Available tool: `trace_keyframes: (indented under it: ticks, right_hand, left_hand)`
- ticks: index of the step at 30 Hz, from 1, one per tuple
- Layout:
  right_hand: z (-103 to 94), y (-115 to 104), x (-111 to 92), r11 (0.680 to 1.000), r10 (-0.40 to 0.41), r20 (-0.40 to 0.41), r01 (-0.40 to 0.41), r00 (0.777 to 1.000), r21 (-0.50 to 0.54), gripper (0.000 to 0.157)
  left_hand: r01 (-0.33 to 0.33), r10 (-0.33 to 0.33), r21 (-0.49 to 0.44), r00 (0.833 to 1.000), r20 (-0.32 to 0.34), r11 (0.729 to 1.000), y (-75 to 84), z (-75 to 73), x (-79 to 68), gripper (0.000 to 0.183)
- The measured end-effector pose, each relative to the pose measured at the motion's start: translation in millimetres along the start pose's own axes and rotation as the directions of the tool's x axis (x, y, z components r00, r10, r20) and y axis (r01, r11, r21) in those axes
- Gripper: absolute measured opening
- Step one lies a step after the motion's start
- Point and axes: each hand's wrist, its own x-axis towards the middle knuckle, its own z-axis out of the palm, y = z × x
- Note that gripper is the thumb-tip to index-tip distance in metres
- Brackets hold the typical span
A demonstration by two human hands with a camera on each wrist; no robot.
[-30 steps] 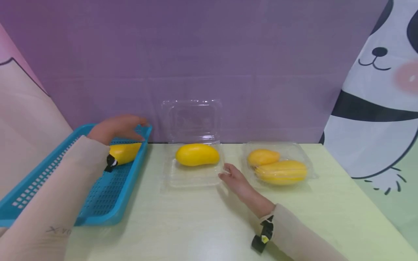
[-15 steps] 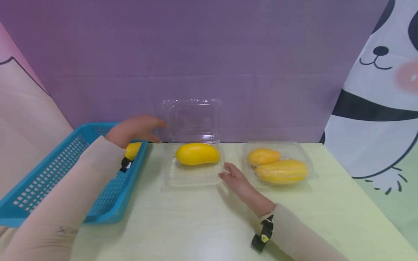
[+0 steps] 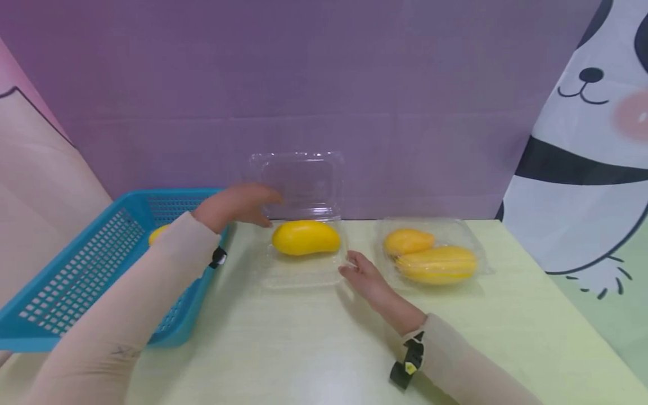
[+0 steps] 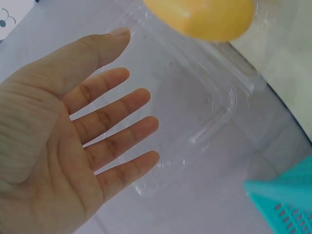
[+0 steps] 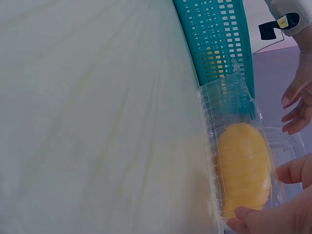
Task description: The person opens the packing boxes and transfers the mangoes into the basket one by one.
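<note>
A clear plastic clamshell box [image 3: 304, 275] stands unlatched mid-table, its lid [image 3: 304, 183] raised at the back. One yellow mango [image 3: 306, 238] lies inside, toward the rear. My left hand [image 3: 238, 203] is at the box's back left, holding nothing. In the left wrist view its fingers [image 4: 119, 109] are spread in front of the transparent lid. My right hand [image 3: 369, 284] holds the right side of the box; in the right wrist view the thumb [image 5: 248, 214] and a finger [image 5: 291, 170] lie on either side of its end wall.
A blue perforated basket [image 3: 177, 332] stands at the left, a yellow fruit [image 3: 158, 233] inside it partly hidden by the left sleeve. At the right is a second clear box [image 3: 463, 239], lid down over two yellow fruits [image 3: 436, 265]. A purple backdrop [image 3: 324, 67] rises behind the table.
My left hand has moved right, from over the basket to beside the raised lid. My right hand has kept its place at the box.
</note>
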Motion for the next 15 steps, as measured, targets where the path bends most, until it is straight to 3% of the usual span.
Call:
trace_keyframes:
  ticks: [15]
  right_hand:
    - [-1.5, -1, -2, 1.000, -0.015, -0.017, 0.015, 1.000, -0.002, 0.054]
  left_hand:
    - [-0.039, 0.040, -0.016, 0.998, 0.047, 0.999, 22.7, 14.1, 19.3, 0.061]
